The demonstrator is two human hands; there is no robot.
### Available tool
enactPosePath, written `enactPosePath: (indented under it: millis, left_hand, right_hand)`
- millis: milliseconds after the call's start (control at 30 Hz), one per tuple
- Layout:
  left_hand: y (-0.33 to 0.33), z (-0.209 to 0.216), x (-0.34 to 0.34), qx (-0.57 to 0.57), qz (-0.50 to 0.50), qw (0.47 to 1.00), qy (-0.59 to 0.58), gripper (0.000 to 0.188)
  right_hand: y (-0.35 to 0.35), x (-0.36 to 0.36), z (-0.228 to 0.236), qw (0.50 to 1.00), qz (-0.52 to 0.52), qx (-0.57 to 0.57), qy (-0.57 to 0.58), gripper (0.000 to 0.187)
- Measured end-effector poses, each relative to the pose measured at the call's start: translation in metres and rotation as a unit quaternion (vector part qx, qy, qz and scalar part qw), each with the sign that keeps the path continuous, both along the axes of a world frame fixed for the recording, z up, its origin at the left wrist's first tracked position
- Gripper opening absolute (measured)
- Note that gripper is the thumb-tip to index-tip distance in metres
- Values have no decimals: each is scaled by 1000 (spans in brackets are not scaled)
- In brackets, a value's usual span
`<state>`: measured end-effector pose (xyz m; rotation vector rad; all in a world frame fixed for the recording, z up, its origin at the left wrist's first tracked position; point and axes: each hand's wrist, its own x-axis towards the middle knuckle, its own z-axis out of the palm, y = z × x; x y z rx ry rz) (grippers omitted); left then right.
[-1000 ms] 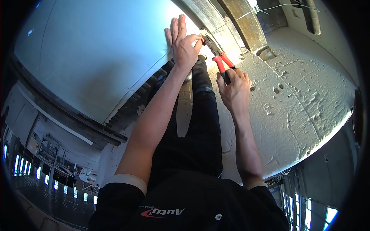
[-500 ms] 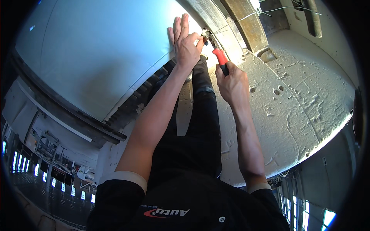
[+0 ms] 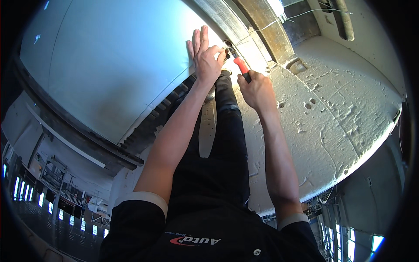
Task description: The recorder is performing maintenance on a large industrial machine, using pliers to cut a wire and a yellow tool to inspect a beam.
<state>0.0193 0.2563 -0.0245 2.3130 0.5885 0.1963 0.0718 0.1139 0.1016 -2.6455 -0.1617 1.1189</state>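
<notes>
My left hand (image 3: 207, 59) rests on the pale blue-white panel (image 3: 118, 56), three fingers stretched out along it. Its thumb and index finger pinch together at the panel's edge; what lies between them is too small to make out. Right beside that pinch, a thin metal wire (image 3: 266, 27) runs to a small dark metal fitting (image 3: 228, 45). Wrapped round a tool with a red-and-black handle (image 3: 241, 65), my right hand (image 3: 258, 91) points it up toward the fitting. The tool's working end is dark and blurred against the glare, so its kind is unclear.
Metal beams (image 3: 266, 32) run along the panel's upper right side. A rough, pitted off-white surface (image 3: 318, 118) spreads below my right arm. The wire stretches on toward a metal pipe (image 3: 345, 26) at the upper right. Dark, toothed edging (image 3: 159, 105) lies under the panel.
The view has shifted slightly, so the beams and fitting sit further left. Both hands stay at the fitting, the left still pinching and the right still gripping the tool.
</notes>
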Motion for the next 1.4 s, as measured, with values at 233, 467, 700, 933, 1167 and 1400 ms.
enactPosePath:
  millis: [233, 467, 700, 933, 1167, 1400]
  left_hand:
    - [6, 2, 1, -16, 6, 1000, 1, 9]
    - [10, 15, 19, 32, 26, 999, 0, 10]
    - [38, 18, 20, 67, -125, 990, 14, 15]
    - [28, 11, 21, 82, -144, 986, 16, 16]
    - [9, 10, 23, 93, -120, 988, 41, 19]
    - [14, 1, 32, 49, -81, 995, 21, 16]
  right_hand:
    - [-59, -7, 9, 950, -209, 110, 203, 36]
    - [-90, -21, -77, 908, -263, 185, 269, 29]
    - [-91, -10, -135, 879, -238, 254, 325, 30]
    - [-95, -13, -147, 861, -320, 221, 327, 31]
    - [-120, -22, -178, 854, -278, 337, 281, 36]
    - [-91, -19, -175, 924, -143, 324, 142, 45]
